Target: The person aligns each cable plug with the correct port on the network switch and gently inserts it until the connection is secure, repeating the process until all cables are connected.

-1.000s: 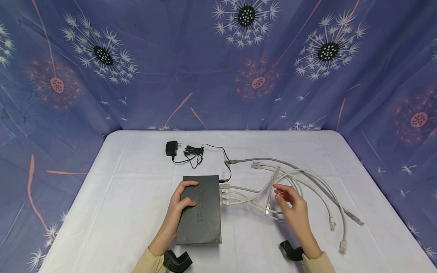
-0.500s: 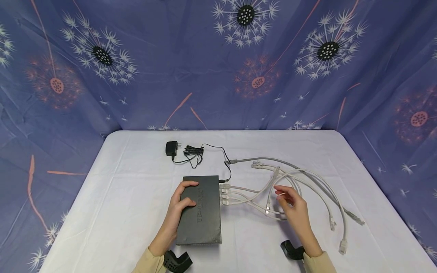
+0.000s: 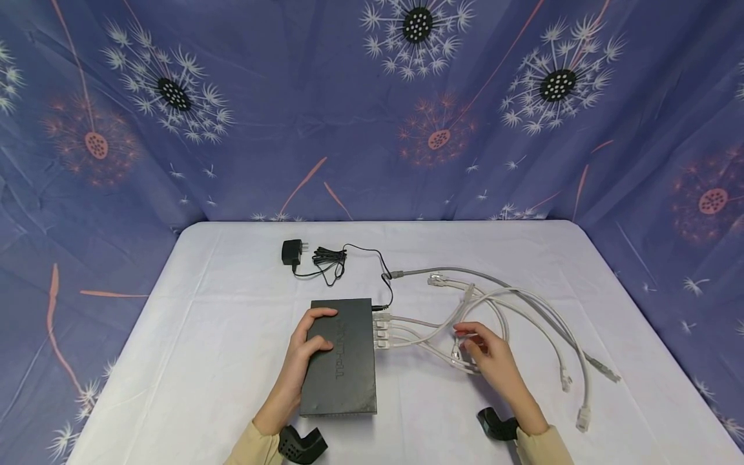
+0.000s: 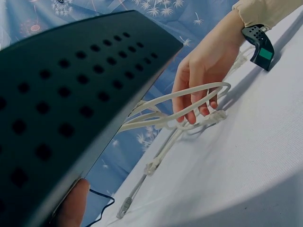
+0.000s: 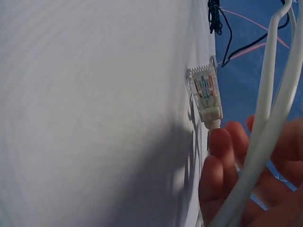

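Meanwhile, the left grip [image 3: 301,352] clasps a switch [image 3: 351,384]; to its right, the right grip [image 3: 493,356] hangs loose-fingered beside seemingly light, bendy cables [image 5: 267,66], best pinched by the plug [image 5: 206,94].

In the head view the light is even and fairly bright, the white tabletop [image 3: 203,361] pale against the darker patterned cloth [image 3: 314,97]. A soft shadow lies beside the right hand [image 3: 494,358]. The left wrist view is cooler and dimmer: the black box [image 4: 61,106] sits in deep shade, its upper edge bowed, and a broad shadow darkens the lower right. In the right wrist view a large soft-edged shadow spreads over the tabletop; the near cables [image 5: 248,175] and fingers [image 5: 221,146] look slightly blurred
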`<state>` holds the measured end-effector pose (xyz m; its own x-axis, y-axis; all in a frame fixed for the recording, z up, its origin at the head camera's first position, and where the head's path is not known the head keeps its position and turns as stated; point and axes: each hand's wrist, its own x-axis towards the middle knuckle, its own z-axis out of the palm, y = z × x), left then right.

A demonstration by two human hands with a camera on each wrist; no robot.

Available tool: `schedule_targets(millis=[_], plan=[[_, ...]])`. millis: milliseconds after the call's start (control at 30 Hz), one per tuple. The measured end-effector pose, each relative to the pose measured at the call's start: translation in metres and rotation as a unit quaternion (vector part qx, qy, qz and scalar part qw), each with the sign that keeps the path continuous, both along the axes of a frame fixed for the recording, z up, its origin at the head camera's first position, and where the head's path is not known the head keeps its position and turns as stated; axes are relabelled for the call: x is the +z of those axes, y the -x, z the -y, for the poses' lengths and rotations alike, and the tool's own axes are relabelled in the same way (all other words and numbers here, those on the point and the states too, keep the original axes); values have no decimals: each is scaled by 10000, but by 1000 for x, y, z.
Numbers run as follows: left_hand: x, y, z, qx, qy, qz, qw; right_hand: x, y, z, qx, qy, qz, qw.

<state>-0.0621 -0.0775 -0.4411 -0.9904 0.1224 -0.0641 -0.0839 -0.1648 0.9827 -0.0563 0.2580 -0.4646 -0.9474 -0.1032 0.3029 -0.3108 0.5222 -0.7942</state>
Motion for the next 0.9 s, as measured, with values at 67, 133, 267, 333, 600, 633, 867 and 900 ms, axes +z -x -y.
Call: schedule_targets(millis=[67, 133, 267, 333, 600, 633, 867, 900], plan=[[0, 0, 0, 1, -7, 10, 10000, 0, 0, 0, 61, -47, 115, 9999], [0, 0, 0, 5, -10, 18, 10000, -1, 0, 0, 111, -91, 226, 9996], [-1, 0, 0, 23, 5, 30, 10000, -1, 0, 0, 221, -169, 380, 9989], [-1, 0, 0, 44, 29, 32, 10000, -1, 0, 0, 233, -249, 428, 9985], [-2, 0, 1, 82, 60, 31, 9999, -1, 0, 0, 158, -356, 486, 9981], [-2, 0, 1, 82, 64, 33, 9999, -1, 0, 0, 143, -322, 484, 9982], [-2, -2, 1, 77, 24, 97, 9999, 10, -2, 6, -198, -37, 430, 9989], [-2, -2, 1, 73, 21, 101, 9999, 16, -3, 8, -248, -19, 375, 9990]])
